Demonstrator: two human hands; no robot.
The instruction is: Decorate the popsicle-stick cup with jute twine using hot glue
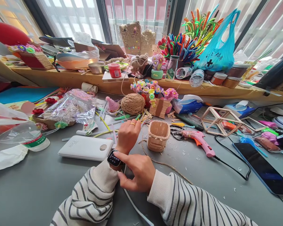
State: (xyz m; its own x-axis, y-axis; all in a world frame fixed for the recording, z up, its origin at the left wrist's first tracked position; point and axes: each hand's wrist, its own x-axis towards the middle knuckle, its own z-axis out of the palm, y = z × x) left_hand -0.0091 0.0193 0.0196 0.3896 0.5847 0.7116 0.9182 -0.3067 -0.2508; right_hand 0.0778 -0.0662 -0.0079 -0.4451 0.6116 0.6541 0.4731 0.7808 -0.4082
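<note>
My left hand is loosely curled into a fist, back of the hand up, with a ring on one finger; its palm is hidden. A smartwatch with a lit number display is strapped around that wrist. The index finger of my right hand touches the watch screen, its thumb is spread apart near the wrist, and the hand holds nothing. Just right of my left hand stands a small wooden-stick basket trimmed with twine. A white power bank lies left of the watch.
A pink glue gun lies beside scissors. Behind are a ball of twine, a wooden stick frame and a flower basket. A phone rests at right. A cable runs beneath my hands. Craft supplies crowd the ledge.
</note>
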